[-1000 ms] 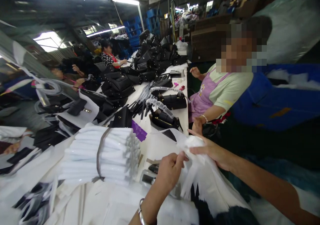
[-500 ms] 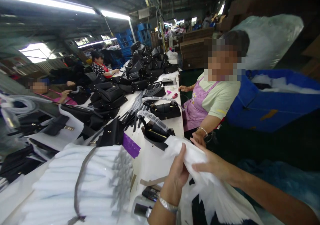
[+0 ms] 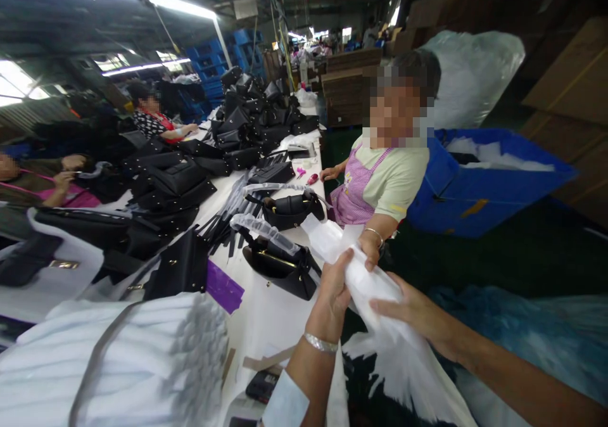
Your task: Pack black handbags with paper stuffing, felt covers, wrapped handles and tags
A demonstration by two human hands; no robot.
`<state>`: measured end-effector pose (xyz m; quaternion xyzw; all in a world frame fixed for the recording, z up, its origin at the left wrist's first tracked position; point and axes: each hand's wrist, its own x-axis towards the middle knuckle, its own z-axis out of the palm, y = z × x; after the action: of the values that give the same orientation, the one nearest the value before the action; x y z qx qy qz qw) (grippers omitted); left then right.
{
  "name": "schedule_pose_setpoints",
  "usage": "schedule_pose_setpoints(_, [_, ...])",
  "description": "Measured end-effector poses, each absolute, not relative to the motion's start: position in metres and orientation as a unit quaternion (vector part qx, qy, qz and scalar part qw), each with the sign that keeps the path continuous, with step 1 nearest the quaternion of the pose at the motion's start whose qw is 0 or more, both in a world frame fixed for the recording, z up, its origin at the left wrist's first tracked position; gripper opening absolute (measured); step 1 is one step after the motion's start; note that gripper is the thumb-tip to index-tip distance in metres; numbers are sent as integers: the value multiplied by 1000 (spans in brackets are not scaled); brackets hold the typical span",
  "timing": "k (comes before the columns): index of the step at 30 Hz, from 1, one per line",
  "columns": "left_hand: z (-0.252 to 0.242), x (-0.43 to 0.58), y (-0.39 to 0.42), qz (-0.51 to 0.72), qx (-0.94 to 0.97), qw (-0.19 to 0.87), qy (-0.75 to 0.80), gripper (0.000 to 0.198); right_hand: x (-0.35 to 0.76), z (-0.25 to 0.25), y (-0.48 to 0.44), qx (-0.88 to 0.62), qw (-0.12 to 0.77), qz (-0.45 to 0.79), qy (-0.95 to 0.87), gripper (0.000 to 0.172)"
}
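Our left hand, its forearm rising from the bottom edge, grips the white sheets right of and below the frame's centre; our right hand, its arm slanting in from the lower right, clasps them too, thumb on top. A co-worker's hand holds them from above. At right we see a blue bin containing white material and something dark.
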<state>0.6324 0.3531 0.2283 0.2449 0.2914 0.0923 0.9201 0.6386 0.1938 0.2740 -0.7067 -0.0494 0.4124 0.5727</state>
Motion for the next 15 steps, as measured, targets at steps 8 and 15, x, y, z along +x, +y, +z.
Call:
schedule_pose_setpoints(8, [211,657,348,103,279,900,319,41,652,258,159,-581,569,582,-22,48])
schedule_pose_setpoints(15, [200,661,345,95,298,877,364,27,643,224,147,-591,560,581,-27,45])
